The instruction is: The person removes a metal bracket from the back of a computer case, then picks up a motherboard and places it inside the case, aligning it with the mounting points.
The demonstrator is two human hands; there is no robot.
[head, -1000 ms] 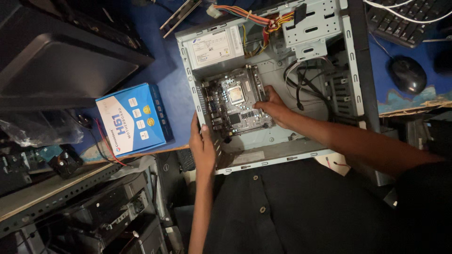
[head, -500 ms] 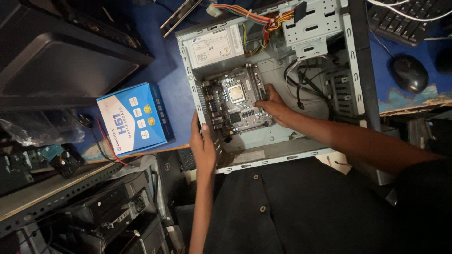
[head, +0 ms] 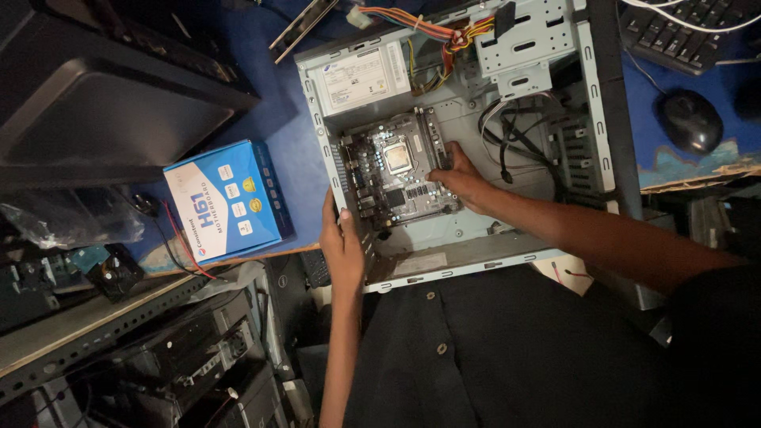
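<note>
Inside open computer case point(head: 468, 261): motherboard point(head: 396, 170), my right fingers point(head: 445, 176) pressed flat on its edge; my left fingers point(head: 337, 230) wrapped around case wall.

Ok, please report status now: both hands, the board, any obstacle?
Left hand grips case wall. Right hand flat on motherboard, inside open case. Loose black cables lie beside the board.

Motherboard point(head: 399, 170) sits inside open case point(head: 596, 119) on tabletop point(head: 281, 119); power supply point(head: 361, 77) behind it, box point(head: 226, 202) left, mouse point(head: 691, 120) right.
</note>
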